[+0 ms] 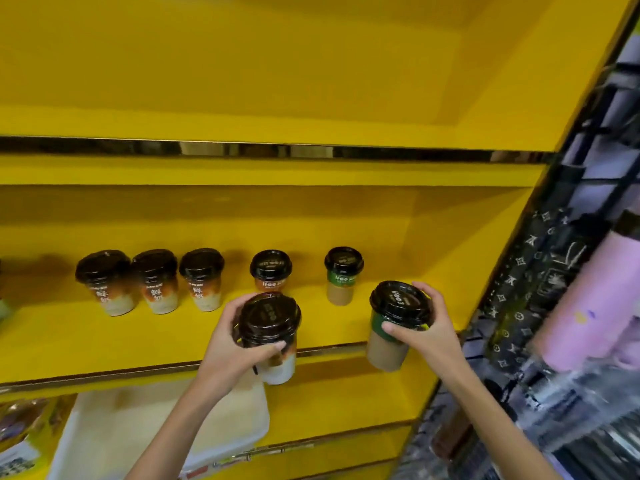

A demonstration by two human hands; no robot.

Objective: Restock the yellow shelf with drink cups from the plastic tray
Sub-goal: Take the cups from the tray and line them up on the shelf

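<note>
My left hand grips a brown-and-white drink cup with a dark lid, held just over the front edge of the yellow shelf. My right hand grips a green-banded cup with a dark lid, held at the shelf's front edge further right. Standing on the shelf are three brown-and-white cups in a row at the left, an orange-banded cup behind my left hand, and a green-banded cup to its right. The white plastic tray sits on the shelf below.
The upper yellow shelf has a dark reflective strip along its front. At the right, a dark rack holds patterned items and a pink roll. Snack packets lie at the bottom left.
</note>
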